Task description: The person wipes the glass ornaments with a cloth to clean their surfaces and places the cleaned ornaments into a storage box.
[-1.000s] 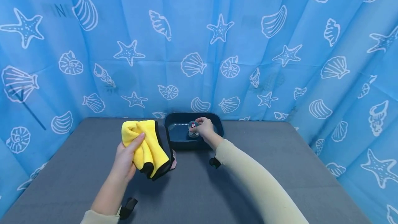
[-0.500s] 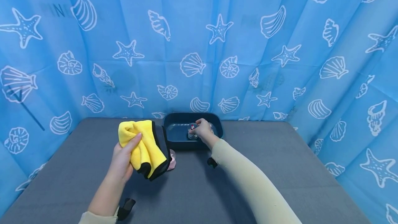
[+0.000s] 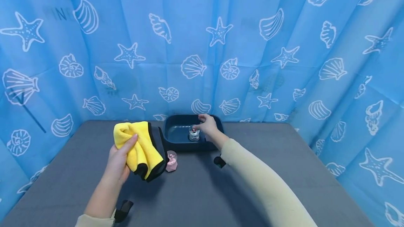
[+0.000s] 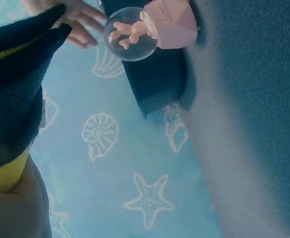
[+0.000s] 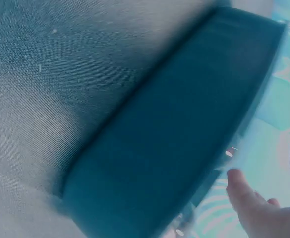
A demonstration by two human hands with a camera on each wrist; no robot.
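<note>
My left hand [image 3: 118, 162] grips a folded cloth [image 3: 142, 150], yellow on one side and dark grey on the other with black edging. To the right of the cloth, on the table, stands a small snow globe [image 3: 171, 162] with a pink base; in the left wrist view a pink figure shows inside its clear ball. My right hand [image 3: 208, 125] is over the dark blue tray [image 3: 176, 146], fingers spread and holding nothing. Just below its fingertips, a clear snow globe [image 3: 194, 134] with a red and white figure stands inside the tray.
The grey table [image 3: 202, 192] reaches back to a blue curtain [image 3: 202, 45] printed with white shells and starfish. The tray is at the table's back edge. Black straps [image 3: 123, 211] hang at both wrists. Part of the tray's right side is hidden behind my right hand.
My right hand has let go of the clear snow globe and lifted slightly off it; the globe stays in the tray. My left hand has shifted slightly left with the cloth, uncovering more of the pink globe.
</note>
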